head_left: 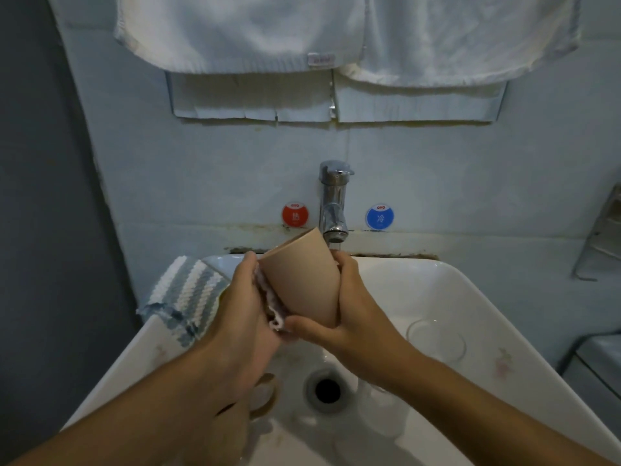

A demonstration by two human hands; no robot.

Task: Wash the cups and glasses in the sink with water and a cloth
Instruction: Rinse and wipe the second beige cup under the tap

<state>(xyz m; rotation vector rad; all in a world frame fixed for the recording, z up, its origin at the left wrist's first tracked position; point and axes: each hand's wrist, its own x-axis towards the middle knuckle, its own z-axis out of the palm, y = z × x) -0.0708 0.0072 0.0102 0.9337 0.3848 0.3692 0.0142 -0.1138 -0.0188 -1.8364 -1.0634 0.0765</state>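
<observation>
A beige cup (pixel 302 277) is held tilted over the white sink (pixel 470 297), its mouth pointing up and away toward the chrome tap (pixel 332 203). My right hand (pixel 342 307) grips the cup from the right and under its base. My left hand (pixel 245 304) presses a pale pinkish cloth (pixel 272 307) against the cup's left side. A thin stream of water falls from the tap spout just behind the cup. A clear glass (pixel 437 341) lies in the basin at the right. Another clear glass (pixel 379 412) sits under my right forearm, and a brownish cup (pixel 265 395) shows under my left wrist.
A striped blue and white towel (pixel 188 294) hangs over the sink's left rim. The drain (pixel 327 391) is in the basin's middle. White towels (pixel 336 31) hang above on the tiled wall. A metal rack (pixel 601 237) is mounted at the right.
</observation>
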